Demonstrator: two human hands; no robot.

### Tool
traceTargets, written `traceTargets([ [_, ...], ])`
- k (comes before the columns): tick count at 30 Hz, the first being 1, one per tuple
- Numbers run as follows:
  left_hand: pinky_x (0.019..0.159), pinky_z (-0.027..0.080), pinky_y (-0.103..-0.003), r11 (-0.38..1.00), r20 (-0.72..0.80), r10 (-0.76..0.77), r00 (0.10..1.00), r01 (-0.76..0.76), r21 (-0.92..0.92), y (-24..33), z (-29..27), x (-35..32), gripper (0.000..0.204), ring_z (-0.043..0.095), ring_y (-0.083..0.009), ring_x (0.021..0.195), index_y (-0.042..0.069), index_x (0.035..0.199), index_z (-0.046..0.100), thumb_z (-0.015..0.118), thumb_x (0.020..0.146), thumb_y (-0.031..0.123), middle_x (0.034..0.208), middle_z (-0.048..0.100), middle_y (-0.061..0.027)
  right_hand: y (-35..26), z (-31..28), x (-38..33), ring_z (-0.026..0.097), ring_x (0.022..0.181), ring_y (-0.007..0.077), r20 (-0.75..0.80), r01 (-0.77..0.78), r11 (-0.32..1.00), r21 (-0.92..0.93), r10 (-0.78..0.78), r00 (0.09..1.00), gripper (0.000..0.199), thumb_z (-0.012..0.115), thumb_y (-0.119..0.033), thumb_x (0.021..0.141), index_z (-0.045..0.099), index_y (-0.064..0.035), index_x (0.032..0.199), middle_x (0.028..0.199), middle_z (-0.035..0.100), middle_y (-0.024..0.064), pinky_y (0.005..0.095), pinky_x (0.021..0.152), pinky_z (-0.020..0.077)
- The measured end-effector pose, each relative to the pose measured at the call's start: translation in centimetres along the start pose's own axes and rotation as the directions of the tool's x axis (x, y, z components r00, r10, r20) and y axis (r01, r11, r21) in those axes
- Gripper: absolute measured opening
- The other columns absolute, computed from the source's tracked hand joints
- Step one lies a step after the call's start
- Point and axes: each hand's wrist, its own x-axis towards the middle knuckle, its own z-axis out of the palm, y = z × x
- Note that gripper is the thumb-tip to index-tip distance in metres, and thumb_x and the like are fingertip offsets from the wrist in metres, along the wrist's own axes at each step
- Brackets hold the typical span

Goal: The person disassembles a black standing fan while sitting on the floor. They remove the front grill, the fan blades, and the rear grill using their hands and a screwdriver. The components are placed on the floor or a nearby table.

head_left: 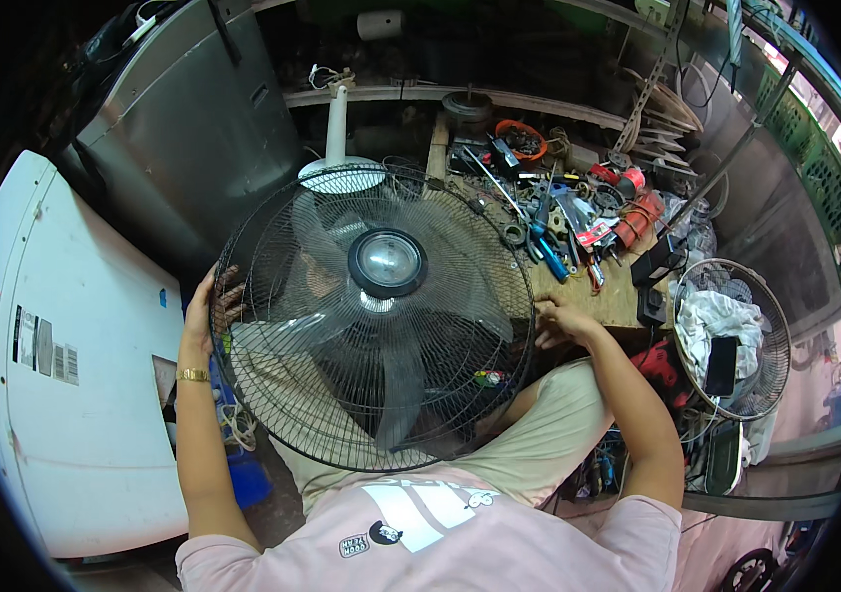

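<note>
A large fan with a black wire guard (272,419) lies face up over my lap. Its grey see-through blades (401,395) show through the wires, around a round dark-rimmed centre cap (387,262). My left hand (213,308), below a gold-coloured wristwatch (192,375), holds the guard's left rim, its fingers partly behind the wires. At the right rim, my right hand (563,322) grips the edge with bent fingers, their tips partly hidden. Whatever sits under the guard is mostly hidden by wires and blades.
A wooden workbench (627,314) at the right bears heaped tools, a red power tool (639,219) and an orange bowl (521,140). Beside it, a smaller fan guard (780,345) holds white cloth (711,321) and a phone (721,367). A white appliance (95,434) stands left; a white fan stand (337,133) is beyond.
</note>
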Motion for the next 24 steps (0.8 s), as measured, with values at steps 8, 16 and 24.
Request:
traceTargets([
  [8,0.103,0.037,-0.038,0.887,-0.023,0.280,0.960,-0.250,0.388,-1.6,1.5,-8.0,0.065,0.047,-0.0238,0.123,0.004,0.144,0.034,0.051,0.090,0.038,0.139,0.045,-0.0114,1.0,-2.1,2.2,0.067,0.070,0.0230,0.133,0.056,0.987,-0.149,-0.036,0.991,0.036,0.053,-0.010,0.093,0.044,-0.0048,0.128,0.090,0.057,0.0103,0.0361,0.058,0.0585],
  [16,0.108,0.032,-0.044,0.246,0.210,0.356,0.911,-0.308,0.919,-2.8,3.7,-18.4,0.116,0.036,-0.0379,0.132,0.001,0.143,0.031,0.080,0.055,0.058,0.144,0.034,-0.0224,1.4,-2.5,1.2,0.062,0.065,0.0143,0.152,0.276,0.875,-0.398,-0.233,0.960,0.040,0.063,-0.014,0.089,0.047,-0.0041,0.124,0.090,0.062,0.0070,0.0267,0.051,0.0480],
  [24,0.098,0.043,-0.045,0.049,0.220,0.462,0.859,-0.273,0.961,-3.8,4.2,-18.8,0.117,0.047,-0.0406,0.121,0.001,0.138,0.038,0.080,0.048,0.062,0.140,0.039,-0.0224,2.7,-2.7,2.4,0.058,0.060,0.0098,0.172,0.364,0.846,-0.389,-0.322,0.931,0.018,0.066,-0.012,0.086,0.052,-0.0046,0.094,0.073,0.059,0.0027,0.0241,0.048,0.0422],
])
